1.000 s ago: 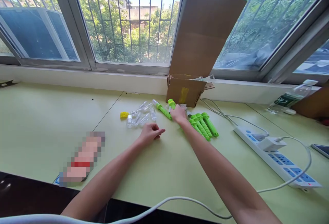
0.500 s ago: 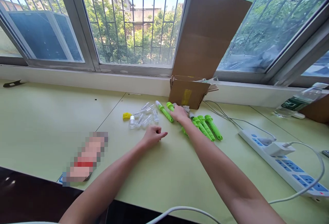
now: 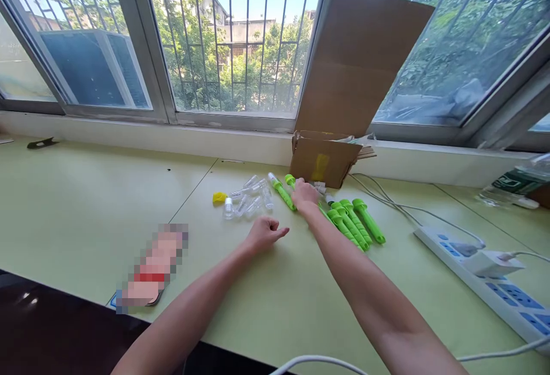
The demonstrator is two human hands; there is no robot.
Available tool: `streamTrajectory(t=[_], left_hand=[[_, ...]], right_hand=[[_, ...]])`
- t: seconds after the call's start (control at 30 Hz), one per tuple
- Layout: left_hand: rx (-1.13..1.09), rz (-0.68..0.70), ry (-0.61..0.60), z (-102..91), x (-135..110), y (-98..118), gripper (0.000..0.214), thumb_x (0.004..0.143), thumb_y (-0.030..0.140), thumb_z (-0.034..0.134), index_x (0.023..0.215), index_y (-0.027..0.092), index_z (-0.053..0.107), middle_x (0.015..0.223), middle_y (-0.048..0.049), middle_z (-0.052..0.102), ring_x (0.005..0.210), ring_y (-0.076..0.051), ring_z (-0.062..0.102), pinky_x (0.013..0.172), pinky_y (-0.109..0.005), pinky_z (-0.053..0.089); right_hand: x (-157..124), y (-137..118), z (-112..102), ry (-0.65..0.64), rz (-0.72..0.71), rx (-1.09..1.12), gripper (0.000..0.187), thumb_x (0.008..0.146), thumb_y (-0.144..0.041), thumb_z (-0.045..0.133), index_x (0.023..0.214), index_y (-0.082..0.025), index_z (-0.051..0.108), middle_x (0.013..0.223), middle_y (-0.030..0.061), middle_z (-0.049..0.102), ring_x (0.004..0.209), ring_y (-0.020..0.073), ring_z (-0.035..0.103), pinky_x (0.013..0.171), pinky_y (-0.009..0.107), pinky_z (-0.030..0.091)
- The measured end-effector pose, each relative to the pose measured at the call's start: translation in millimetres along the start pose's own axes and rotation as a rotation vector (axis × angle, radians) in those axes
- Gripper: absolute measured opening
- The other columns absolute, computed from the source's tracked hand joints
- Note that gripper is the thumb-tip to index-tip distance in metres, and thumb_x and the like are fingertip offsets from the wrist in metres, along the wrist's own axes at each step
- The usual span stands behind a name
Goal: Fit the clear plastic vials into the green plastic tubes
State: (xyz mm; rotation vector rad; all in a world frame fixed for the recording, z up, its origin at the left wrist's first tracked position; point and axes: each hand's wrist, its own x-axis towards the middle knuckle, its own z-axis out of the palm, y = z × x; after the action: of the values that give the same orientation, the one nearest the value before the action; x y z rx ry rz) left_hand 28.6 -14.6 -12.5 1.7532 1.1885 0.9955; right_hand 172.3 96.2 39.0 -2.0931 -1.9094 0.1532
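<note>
My right hand [image 3: 306,196] is at the back, its fingers closed around a green plastic tube [image 3: 290,180] whose flared end shows past the fingers; the rest is hidden. Just left of it lies another green tube [image 3: 284,196] with a clear tip. My left hand [image 3: 267,234] rests on the table, fingers curled in and thumb sticking out, with nothing visible in it. Beyond that hand is a loose cluster of clear plastic caps [image 3: 253,203] beside a small yellow piece [image 3: 219,198]. Several ribbed green tubes [image 3: 352,226] lie together right of my right wrist.
A cardboard box [image 3: 322,160] with a raised flap stands against the window ledge. At the right lie a white power strip [image 3: 485,283] with cables and a plastic bottle [image 3: 513,183]. A blurred-out phone-like object [image 3: 150,272] lies near the table's front edge at left.
The view has shifted, so everything sits slightly farther right and lower. My right hand stays by the same green tube, drawn back slightly. My left hand keeps its curled pose.
</note>
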Motion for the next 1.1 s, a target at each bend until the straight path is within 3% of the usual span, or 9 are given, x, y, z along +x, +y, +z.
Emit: streamTrajectory(t=[0.13,0.3,0.37,0.5,0.73,0.87,1.1], left_hand=[[0.002,0.032,0.028,1.2,2,-2,0.06,0.074,0.056,0.058,0.05,0.017,0.019,0.053,0.0053,0.014,0.051,-0.007,0.013,0.049,-0.025,0.011],[-0.03,0.026,0.081,3.3,2,2,0.06,0.074,0.062,0.056,0.05,0.018,0.022,0.051,0.0057,0.017,0.049,-0.006,0.016,0.047,-0.025,0.013],[-0.06,-0.007,0.086,3.7,0,5,0.055,0.075,0.064,0.053,0.052,0.017,0.034,0.047,0.0063,0.024,0.045,-0.006,0.021,0.045,-0.023,0.016],[-0.126,-0.076,0.054,3.8,-4,9,0.046,0.077,0.064,0.051,0.073,0.018,0.051,0.045,0.0072,0.041,0.036,-0.007,0.034,0.041,-0.021,0.025],[-0.219,-0.038,-0.013,3.8,-6,10,0.046,0.08,0.062,0.05,0.094,0.018,0.052,0.055,0.0036,0.056,0.039,-0.008,0.047,0.04,-0.018,0.033],[-0.254,-0.021,-0.04,3.3,-6,10,0.046,0.079,0.061,0.052,0.092,0.017,0.052,0.058,0.0029,0.057,0.04,-0.008,0.048,0.04,-0.019,0.037],[-0.273,-0.006,-0.063,2.5,-5,8,0.042,0.077,0.057,0.058,0.085,0.016,0.055,0.06,0.0021,0.056,0.047,-0.008,0.052,0.039,-0.017,0.036]], right_hand=[[-9,11,0,0.141,0.049,0.049,0.031,0.086,-0.037,0.053,0.109,-0.016,0.052,0.096,0.0165,0.067,0.093,0.03,0.064,0.074,0.035,0.045],[-32,33,-5,0.213,-0.064,0.328,0.028,0.079,-0.042,0.06,0.095,-0.02,0.055,0.093,0.0089,0.069,0.089,0.0238,0.064,0.072,0.03,0.046],[-46,40,-9,0.193,-0.097,0.45,0.03,0.076,-0.045,0.062,0.091,-0.02,0.054,0.092,0.0072,0.069,0.075,0.0212,0.065,0.063,0.029,0.047],[-81,48,-19,0.014,-0.189,0.686,0.035,0.073,-0.052,0.063,0.086,-0.021,0.052,0.083,0.0035,0.068,0.048,0.0146,0.058,0.045,0.027,0.045],[-130,44,-16,-0.047,-0.253,0.848,0.036,0.073,-0.055,0.063,0.083,-0.022,0.053,0.07,0.0011,0.063,0.047,0.0146,0.055,0.039,0.026,0.044],[-137,34,4,0.049,-0.265,0.835,0.036,0.075,-0.057,0.06,0.08,-0.021,0.054,0.068,0.0023,0.062,0.051,0.0157,0.056,0.044,0.027,0.046],[-142,38,19,0.001,-0.239,0.92,0.037,0.075,-0.057,0.059,0.085,-0.022,0.057,0.066,0.0001,0.061,0.045,0.0143,0.051,0.041,0.026,0.043]])
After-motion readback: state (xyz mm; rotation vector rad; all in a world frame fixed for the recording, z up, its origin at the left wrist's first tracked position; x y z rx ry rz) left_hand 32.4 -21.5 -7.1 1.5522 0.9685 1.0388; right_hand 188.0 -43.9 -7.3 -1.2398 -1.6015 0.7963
